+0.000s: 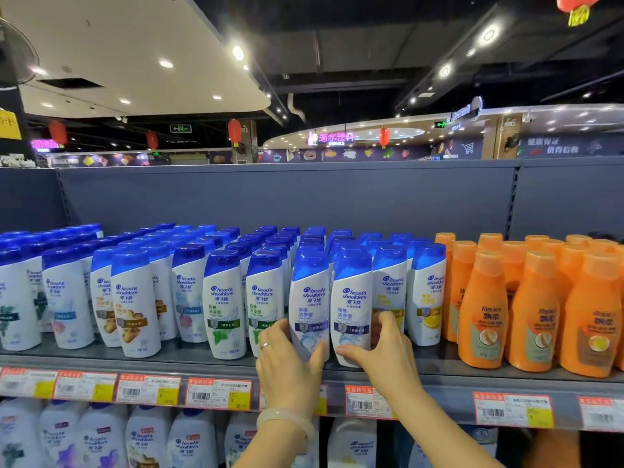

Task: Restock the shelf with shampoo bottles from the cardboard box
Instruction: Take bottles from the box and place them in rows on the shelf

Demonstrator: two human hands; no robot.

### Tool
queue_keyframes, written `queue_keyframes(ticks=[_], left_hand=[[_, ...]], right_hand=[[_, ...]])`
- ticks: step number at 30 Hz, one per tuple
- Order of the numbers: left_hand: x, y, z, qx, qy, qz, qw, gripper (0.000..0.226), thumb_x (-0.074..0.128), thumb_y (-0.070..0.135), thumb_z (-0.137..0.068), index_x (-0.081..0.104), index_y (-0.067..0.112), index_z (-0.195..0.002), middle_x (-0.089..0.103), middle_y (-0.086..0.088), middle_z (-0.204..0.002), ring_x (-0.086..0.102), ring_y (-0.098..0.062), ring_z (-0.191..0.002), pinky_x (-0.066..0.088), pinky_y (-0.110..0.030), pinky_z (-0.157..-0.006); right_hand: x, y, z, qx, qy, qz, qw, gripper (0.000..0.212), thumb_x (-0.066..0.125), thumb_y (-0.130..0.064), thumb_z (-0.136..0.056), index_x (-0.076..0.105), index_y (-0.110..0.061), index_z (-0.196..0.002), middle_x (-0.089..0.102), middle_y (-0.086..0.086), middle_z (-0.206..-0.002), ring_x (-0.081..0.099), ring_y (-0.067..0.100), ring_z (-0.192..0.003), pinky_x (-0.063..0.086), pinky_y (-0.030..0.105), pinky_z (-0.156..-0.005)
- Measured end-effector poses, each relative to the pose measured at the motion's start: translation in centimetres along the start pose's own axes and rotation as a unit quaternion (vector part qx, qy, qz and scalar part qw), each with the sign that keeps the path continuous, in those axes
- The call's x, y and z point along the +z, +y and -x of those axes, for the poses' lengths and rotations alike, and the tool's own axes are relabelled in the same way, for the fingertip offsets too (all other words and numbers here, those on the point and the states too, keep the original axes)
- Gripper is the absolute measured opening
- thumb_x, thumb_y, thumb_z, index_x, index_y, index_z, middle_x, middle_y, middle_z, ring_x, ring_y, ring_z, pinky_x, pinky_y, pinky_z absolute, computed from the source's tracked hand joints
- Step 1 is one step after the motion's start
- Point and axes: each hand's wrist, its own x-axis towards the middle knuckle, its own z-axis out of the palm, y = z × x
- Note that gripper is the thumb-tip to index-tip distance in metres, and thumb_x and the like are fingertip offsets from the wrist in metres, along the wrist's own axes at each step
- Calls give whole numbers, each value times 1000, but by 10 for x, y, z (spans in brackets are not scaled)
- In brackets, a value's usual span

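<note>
Both hands (337, 359) grip 2 front shampoo bottles (329, 309).

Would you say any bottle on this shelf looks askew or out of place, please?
Nothing is spilled or damaged. Only the ginger-label shampoo bottle stands forward of its neighbours, leaning slightly. The left hand and right hand hold the two dark-blue-label bottles at the shelf edge.

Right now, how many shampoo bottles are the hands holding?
2. Both stand side by side at the front of the shelf: the left hand holds the left bottle, the right hand holds the right bottle. The rows behind may hide more.
</note>
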Motion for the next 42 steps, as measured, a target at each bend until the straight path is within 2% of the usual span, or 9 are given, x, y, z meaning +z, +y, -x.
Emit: queue_keyframes(ticks=[7, 19, 26, 29, 31, 34, 37, 40, 42], left_hand=[[0, 5, -2, 19, -6, -47, 999, 80, 81, 35, -64, 43, 9, -129, 50, -6, -121, 49, -25, -117, 36, -36, -96], [3, -7, -1, 28, -2, -32, 999, 71, 77, 25, -71, 44, 5, -130, 49, -10, -125, 48, -28, -119, 37, -39, -97], [0, -8, 4, 10, -11, -25, 1000, 57, 74, 28, -74, 48, 8, -121, 51, -7, -120, 50, -25, -114, 35, -34, -93], [-9, -8, 13, 29, 8, 13, 999, 54, 75, 26, -74, 49, 9, -118, 49, -5, -117, 50, -22, -110, 39, -36, -95], [-18, -14, 23, 62, 29, 30, 997, 52, 76, 24, -74, 51, 9, -117, 48, -4, -114, 49, -19, -106, 41, -35, -94], [-36, -36, 37, 82, 35, 36, 995, 48, 73, 20, -76, 51, 6, -117, 46, -3, -113, 49, -19, -105, 42, -33, -93], [-60, -70, 49, 57, 35, 8, 998, 45, 71, 18, -78, 50, 6, -116, 43, -1, -111, 50, -20, -104, 42, -29, -92], [-88, -112, 65, -23, -16, -54, 998, 44, 66, 21, -82, 46, 10, -119, 42, -5, -119, 47, -21, -110, 41, -27, -94], [-110, -146, 78, -113, -77, -104, 985, 46, 63, 24, -84, 40, 15, -123, 37, -4, -127, 44, -20, -115, 42, -28, -93]], right_hand=[[2, 4, 1, -12, 8, -15, 1000, 53, 85, -28, -59, 49, -20, -97, 64, -1, -104, 59, 16, -90, 44, 26, -72], [4, 5, 1, -22, 14, -15, 1000, 51, 83, -27, -62, 51, -22, -101, 58, -8, -98, 54, 10, -86, 37, 19, -67], [5, 7, 0, -27, 15, -12, 999, 55, 83, -26, -62, 52, -18, -106, 62, -2, -104, 58, 16, -92, 43, 24, -71], [3, 4, 2, -24, 40, -17, 999, 68, 85, -24, -60, 49, -13, -116, 58, 3, -114, 57, 19, -102, 47, 32, -84], [2, 1, 10, -72, 104, -15, 992, 65, 84, -22, -62, 51, -8, -116, 53, 8, -115, 52, 20, -104, 45, 34, -89], [12, -6, 27, -254, 173, -4, 952, 44, 77, -19, -71, 58, 6, -100, 54, 22, -99, 50, 25, -98, 43, 29, -92], [41, -19, 51, -331, 76, -27, 940, 30, 65, -21, -80, 61, 6, -92, 56, 20, -91, 49, 24, -94, 40, 24, -88], [80, -28, 85, -280, -86, -12, 956, 22, 70, -13, -80, 61, 2, -93, 55, 14, -95, 52, 24, -90, 40, 24, -78], [108, -28, 110, -223, -214, 32, 950, 23, 69, -14, -81, 59, -3, -100, 53, 9, -100, 53, 24, -94, 36, 22, -78]])
